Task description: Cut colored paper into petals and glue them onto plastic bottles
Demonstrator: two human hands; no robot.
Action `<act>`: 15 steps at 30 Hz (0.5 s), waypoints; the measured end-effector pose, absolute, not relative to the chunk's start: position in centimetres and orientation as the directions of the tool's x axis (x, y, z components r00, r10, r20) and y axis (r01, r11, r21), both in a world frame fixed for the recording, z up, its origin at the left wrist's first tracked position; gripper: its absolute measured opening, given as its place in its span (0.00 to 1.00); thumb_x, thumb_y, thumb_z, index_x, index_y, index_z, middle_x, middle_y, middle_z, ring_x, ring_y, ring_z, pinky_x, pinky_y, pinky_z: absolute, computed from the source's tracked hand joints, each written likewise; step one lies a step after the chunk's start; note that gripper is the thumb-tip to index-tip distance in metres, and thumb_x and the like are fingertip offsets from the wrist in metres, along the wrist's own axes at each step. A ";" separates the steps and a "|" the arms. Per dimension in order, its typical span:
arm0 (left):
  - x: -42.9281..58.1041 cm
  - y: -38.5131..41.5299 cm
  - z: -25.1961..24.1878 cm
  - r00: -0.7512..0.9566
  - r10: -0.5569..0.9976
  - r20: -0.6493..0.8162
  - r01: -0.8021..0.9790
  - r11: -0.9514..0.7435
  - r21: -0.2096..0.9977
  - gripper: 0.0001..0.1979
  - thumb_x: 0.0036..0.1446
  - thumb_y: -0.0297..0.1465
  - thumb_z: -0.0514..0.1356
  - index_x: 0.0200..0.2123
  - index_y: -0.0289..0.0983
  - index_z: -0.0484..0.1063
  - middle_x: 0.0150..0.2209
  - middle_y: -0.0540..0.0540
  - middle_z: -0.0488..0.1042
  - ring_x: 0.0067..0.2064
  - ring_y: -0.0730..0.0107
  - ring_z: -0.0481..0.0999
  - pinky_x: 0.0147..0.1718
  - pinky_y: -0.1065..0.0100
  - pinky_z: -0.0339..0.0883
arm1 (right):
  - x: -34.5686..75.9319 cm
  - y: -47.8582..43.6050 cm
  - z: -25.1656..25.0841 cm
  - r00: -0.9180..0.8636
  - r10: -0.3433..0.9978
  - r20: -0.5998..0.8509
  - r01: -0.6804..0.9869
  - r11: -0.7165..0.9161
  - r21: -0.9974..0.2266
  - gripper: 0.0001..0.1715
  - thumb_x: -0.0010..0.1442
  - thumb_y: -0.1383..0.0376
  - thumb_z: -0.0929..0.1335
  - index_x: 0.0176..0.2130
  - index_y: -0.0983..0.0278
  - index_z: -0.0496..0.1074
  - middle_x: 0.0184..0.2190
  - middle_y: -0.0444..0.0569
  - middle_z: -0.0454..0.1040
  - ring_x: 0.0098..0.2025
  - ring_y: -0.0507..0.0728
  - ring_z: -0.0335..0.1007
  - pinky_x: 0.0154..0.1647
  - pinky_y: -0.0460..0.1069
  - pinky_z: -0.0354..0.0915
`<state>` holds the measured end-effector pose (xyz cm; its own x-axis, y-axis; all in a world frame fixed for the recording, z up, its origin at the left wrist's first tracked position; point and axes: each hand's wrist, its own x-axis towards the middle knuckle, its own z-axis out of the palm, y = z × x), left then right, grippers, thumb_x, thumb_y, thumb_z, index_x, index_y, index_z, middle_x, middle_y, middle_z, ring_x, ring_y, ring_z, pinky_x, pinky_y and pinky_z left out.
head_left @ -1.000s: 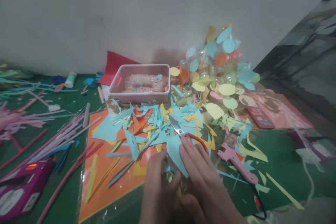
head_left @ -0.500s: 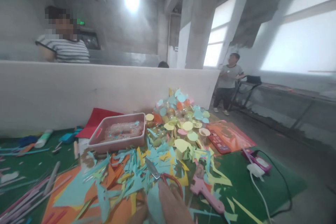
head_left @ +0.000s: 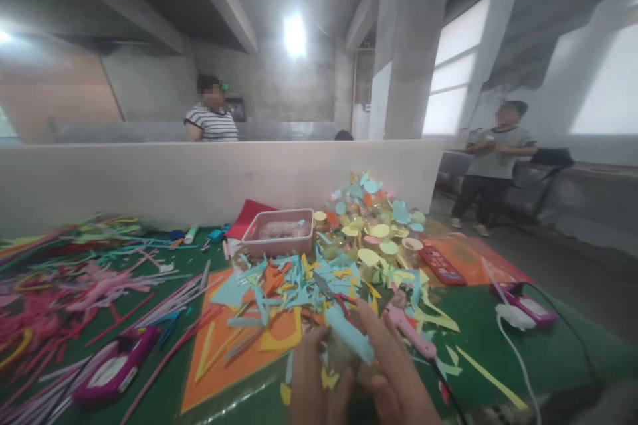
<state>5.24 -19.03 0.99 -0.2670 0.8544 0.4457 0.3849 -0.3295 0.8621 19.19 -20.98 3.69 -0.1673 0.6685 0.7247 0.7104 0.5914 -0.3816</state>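
Low in the middle, my left hand (head_left: 314, 378) and my right hand (head_left: 396, 372) close in from either side on a light blue paper piece (head_left: 349, 333). The paper is tilted and slightly blurred. Beneath it, between my palms, something brownish and see-through is too blurred to name. My right fingers reach along the paper's right edge; the left fingers bend in under its left side. Just beyond them, scissors (head_left: 326, 287) with red handles lie on blue paper scraps (head_left: 299, 292). A pink glue gun (head_left: 411, 332) rests right of my right hand.
Behind the scraps stand a pink bin (head_left: 279, 251) and a pile of paper-topped clear pieces (head_left: 381, 229). A red phone-like case (head_left: 441, 265), purple devices (head_left: 117, 365) and cables flank the work. Pipe cleaners (head_left: 100, 289) cover the left. A white partition (head_left: 164, 182) backs the table; two people stand beyond.
The view has tilted up and swung left, showing more of the table's left side. Both hands now show more fully around the light blue paper. The person at right has turned, arms drawn in.
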 end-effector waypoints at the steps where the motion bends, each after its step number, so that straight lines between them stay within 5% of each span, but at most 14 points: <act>1: 5.4 -19.1 1.0 -0.266 0.855 0.445 0.368 -0.337 0.867 0.21 0.52 0.42 0.62 0.46 0.37 0.73 0.42 0.38 0.77 0.43 0.52 0.77 0.46 0.51 0.71 | 19.4 -21.1 3.8 -0.140 0.674 0.725 0.723 0.570 -0.390 0.37 0.73 0.54 0.56 0.74 0.54 0.38 0.69 0.50 0.59 0.70 0.65 0.53 0.67 0.64 0.60; 9: 5.9 -20.1 2.8 -0.239 0.919 0.314 0.259 -0.251 0.933 0.20 0.54 0.43 0.61 0.47 0.38 0.70 0.44 0.41 0.74 0.48 0.55 0.74 0.48 0.57 0.67 | 20.0 -22.0 6.8 -0.182 0.736 0.652 0.759 0.526 -0.383 0.28 0.70 0.56 0.63 0.65 0.64 0.67 0.62 0.53 0.70 0.65 0.63 0.66 0.61 0.58 0.69; 15: 6.2 -20.3 3.2 -0.178 0.941 0.288 0.174 -0.258 0.950 0.19 0.54 0.40 0.62 0.47 0.38 0.69 0.45 0.41 0.75 0.45 0.57 0.74 0.46 0.58 0.68 | 19.1 -22.4 7.7 -0.191 0.811 0.553 0.731 0.493 -0.472 0.25 0.67 0.60 0.67 0.60 0.65 0.71 0.59 0.55 0.74 0.60 0.62 0.71 0.63 0.58 0.68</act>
<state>6.15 -20.30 3.17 -0.1779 0.9409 0.2881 0.1744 -0.2580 0.9503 19.07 -22.38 7.68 -0.1906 0.8110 0.5531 0.7306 0.4935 -0.4719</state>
